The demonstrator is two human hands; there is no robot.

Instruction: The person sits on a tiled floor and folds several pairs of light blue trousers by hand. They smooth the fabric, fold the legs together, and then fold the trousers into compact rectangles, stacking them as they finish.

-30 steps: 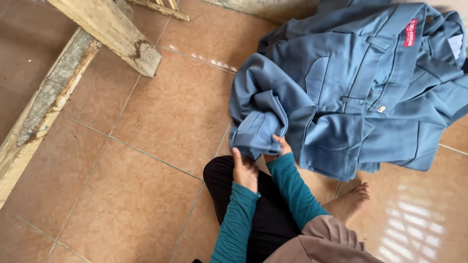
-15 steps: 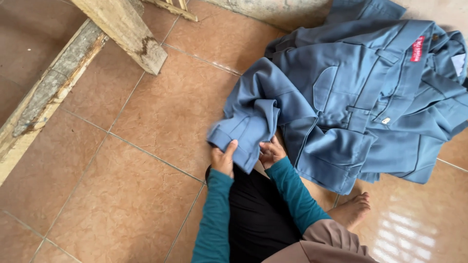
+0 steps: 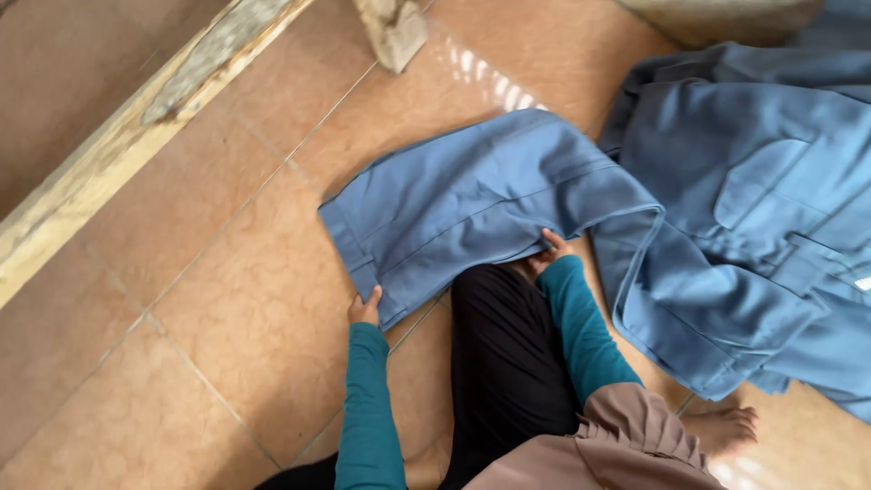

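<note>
A blue work jacket (image 3: 771,227) lies spread on the tan tiled floor (image 3: 227,299). One of its sleeves (image 3: 472,200) is stretched flat out to the left. My left hand (image 3: 365,307) pinches the lower corner of the sleeve's cuff. My right hand (image 3: 550,247) grips the sleeve's lower edge near where it joins the jacket body. Both arms wear teal sleeves. My black-trousered leg (image 3: 508,354) lies between my two hands, and my bare foot (image 3: 730,426) rests at the lower right.
A weathered wooden beam (image 3: 136,136) runs diagonally across the upper left. The end of another worn wooden piece (image 3: 395,32) sits at the top centre. A brownish cloth (image 3: 626,436) hangs at the bottom, close to the camera.
The bunched sleeve has been pulled out to the left and laid flat. My hands moved apart along its lower edge, and the view shifted closer and leftward.
</note>
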